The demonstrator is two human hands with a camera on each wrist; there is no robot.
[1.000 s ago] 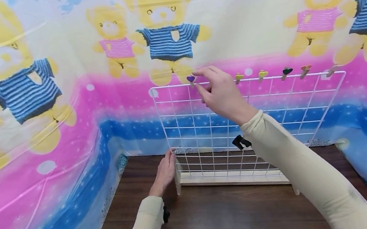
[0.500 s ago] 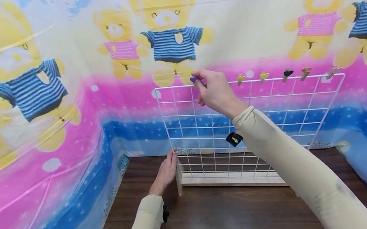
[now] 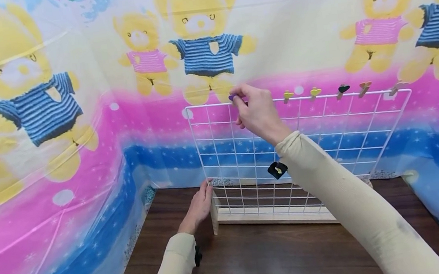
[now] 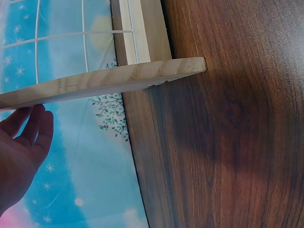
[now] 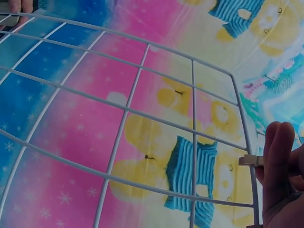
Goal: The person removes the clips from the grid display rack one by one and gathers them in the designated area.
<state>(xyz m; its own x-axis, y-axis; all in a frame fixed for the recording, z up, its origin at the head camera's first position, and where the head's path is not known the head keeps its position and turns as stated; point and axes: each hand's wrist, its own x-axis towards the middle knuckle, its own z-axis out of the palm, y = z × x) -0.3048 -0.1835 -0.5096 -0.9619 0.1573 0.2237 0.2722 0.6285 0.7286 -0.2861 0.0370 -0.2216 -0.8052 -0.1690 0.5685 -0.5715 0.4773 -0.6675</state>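
- Purple clip (image 3: 233, 97) on top wire of white grid rack (image 3: 323, 135), pinched by right hand (image 3: 256, 111).
- Left hand (image 3: 199, 206), fingers relaxed, resting against rack's wooden base (image 3: 272, 215).

Bright, even light in the head view, edges bowed by the lens; both wrist views dimmer, hands shadowed, slightly soft.

A dark wooden surface (image 3: 264, 257) is seen, on which a white wire grid (image 3: 324, 144) is stood upright in a pale wooden base (image 3: 276, 216).
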